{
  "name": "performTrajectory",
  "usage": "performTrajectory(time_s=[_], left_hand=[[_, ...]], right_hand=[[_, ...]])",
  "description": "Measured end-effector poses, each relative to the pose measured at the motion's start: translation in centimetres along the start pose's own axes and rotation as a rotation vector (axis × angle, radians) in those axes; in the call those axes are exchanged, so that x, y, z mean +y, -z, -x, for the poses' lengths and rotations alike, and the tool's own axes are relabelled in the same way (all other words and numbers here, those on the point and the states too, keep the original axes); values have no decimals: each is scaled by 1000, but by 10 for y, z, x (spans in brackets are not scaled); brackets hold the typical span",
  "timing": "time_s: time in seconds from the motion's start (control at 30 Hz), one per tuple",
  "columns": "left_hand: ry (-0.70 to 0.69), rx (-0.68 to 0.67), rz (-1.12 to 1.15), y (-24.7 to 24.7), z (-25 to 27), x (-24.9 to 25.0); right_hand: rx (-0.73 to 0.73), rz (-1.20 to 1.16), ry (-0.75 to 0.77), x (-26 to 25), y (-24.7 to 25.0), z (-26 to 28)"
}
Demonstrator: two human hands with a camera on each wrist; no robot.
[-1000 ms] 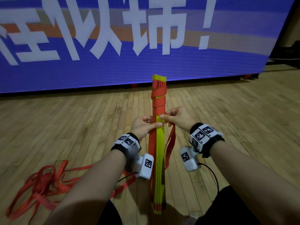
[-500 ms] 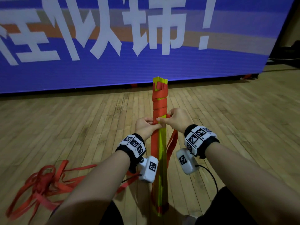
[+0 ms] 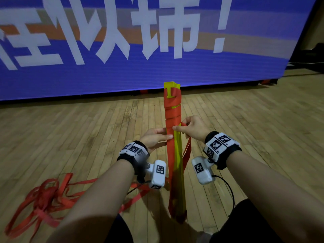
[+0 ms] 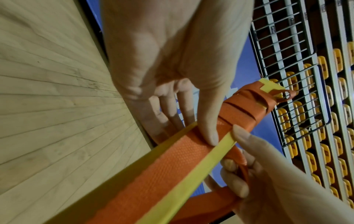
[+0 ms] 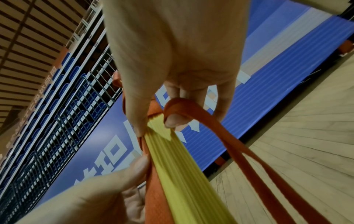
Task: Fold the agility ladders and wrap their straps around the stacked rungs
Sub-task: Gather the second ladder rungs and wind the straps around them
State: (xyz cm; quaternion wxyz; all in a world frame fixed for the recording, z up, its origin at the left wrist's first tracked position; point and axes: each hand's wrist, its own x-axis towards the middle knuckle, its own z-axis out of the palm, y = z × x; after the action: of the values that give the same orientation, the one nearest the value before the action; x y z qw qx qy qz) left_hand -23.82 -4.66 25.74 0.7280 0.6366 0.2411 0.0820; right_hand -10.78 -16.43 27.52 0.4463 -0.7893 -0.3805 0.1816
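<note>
A stack of yellow rungs [image 3: 177,165] stands upright on end on the wood floor in front of me. Orange strap [image 3: 172,113] is wound in several turns round its upper part, and a flat run of it lies down the front. My left hand [image 3: 156,137] grips the stack from the left, thumb [image 4: 209,133] pressing the strap against the rungs [image 4: 191,171]. My right hand [image 3: 191,127] pinches a loop of strap [image 5: 184,104] at the stack's right edge, just below the last turn. Two strap lengths hang down from that loop.
A loose heap of orange strap [image 3: 43,199] lies on the floor at the lower left and trails to the stack's foot. A big blue banner wall [image 3: 122,76] closes the back. My knees are at the bottom edge. Bare wood floor [image 3: 254,137] spreads to both sides.
The strap that crossed the front a second ago now lies as one more turn round the stack. My right hand has brought the loop to the right side. The left hand keeps its grip.
</note>
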Motion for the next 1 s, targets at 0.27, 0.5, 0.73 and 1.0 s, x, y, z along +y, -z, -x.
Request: performTrajectory(time_s=[0.27,0.5,0.73,1.0], left_hand=[[-67,99,-2,-4,1,-2],[-109,278,14,-6,0,-3],[-161,351,-75,-14,-1,-1],[-177,301,-69,-16,-6,-7]], right_hand=[[-26,-141,-1,-3,3,4],[-14,-37,18,-2,-3,2],[109,58,-67,-16,-16,7],[154,227,-37,-26,-13,19]])
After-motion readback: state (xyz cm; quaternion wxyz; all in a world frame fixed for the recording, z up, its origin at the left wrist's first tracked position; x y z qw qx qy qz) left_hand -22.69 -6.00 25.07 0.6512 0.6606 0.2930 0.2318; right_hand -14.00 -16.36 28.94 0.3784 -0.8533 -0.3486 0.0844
